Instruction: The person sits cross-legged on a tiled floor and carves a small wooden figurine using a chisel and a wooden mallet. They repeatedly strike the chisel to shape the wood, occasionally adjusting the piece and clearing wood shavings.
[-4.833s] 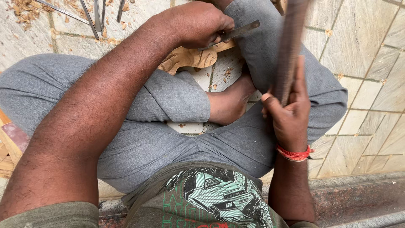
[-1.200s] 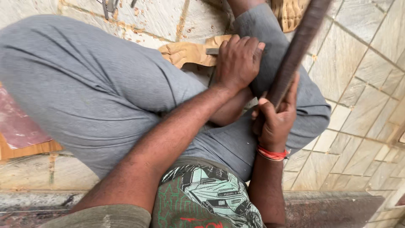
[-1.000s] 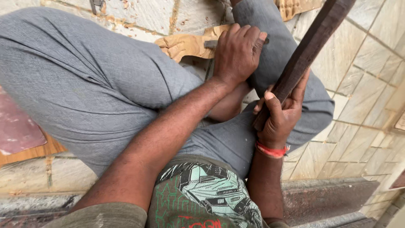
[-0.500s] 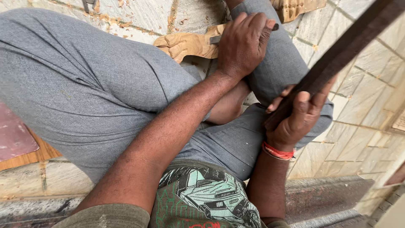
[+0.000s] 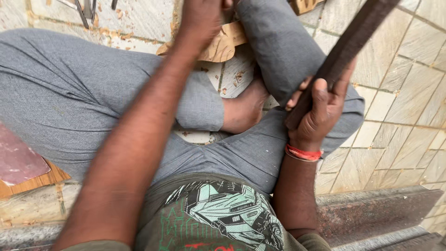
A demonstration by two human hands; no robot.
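Wooden carving piece point(image 5: 223, 44), pale and scroll-edged, lies on the tiled floor point(image 5: 409, 116) at the far middle of the scene, between the seated person's crossed legs in grey trousers point(image 5: 93, 107). The left hand point(image 5: 202, 18) rests on it at the far edge; whether that grip is closed on anything I cannot tell, since the fingers run out of view. The right hand point(image 5: 318, 111) has its grip closed around a long dark wooden bar point(image 5: 346, 51), raised on a slant to the right. Judging by this, the work is in its striking or shaping step; the next move would call for steadying the piece and bringing the bar down true. Wood chips point(image 5: 237, 76) lie by the bare foot point(image 5: 244, 109).
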